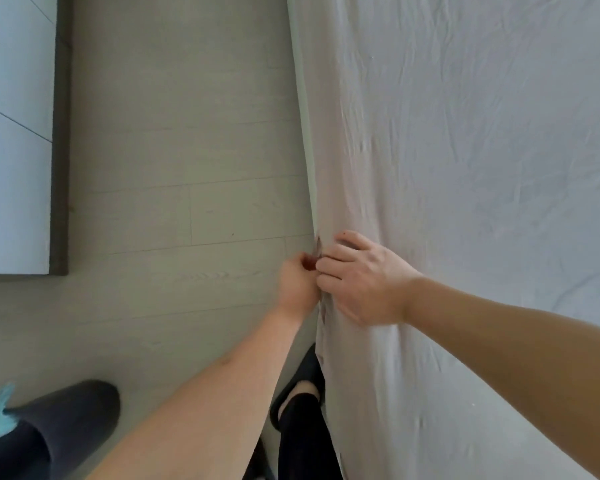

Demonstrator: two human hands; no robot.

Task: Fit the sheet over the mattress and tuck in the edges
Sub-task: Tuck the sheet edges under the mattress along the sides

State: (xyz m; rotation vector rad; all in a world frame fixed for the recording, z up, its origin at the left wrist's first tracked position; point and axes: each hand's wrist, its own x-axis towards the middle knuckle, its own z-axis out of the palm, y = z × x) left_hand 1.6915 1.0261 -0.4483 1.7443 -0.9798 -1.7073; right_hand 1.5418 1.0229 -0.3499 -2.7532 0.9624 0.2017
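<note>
Sheet (465,168) is what your hands are on: a pale, off-white cloth that covers the whole top of the mattress (329,393) on your right and drapes down over its long side edge. Nearest to you, your two slippered feet stand on the floor (187,150), the left slipper (84,407) well out from the bed, the right slipper (302,386) right against the hanging cloth. Just beyond them your hands meet at the side of the mattress. Your left hand (297,285) is curled into a loose fist at the edge, its fingers pinching a small fold of the cloth where it hangs. Your right hand (361,282) lies knuckles-up on the sheet just beside it, the fingers bent and bunching the cloth at the edge, the index finger stretched a little further forward; the fingertips of both hands almost touch. Around them the cloth puckers into short creases. Further along, the draped side runs smooth and straight beside a thin pale-green strip (303,116), though you cannot tell whether that strip is the bed frame or the mattress itself. The top surface is lightly wrinkled all over, with fine diagonal creases. On the far left stands a white panel (14,133) with a dark base strip.
</note>
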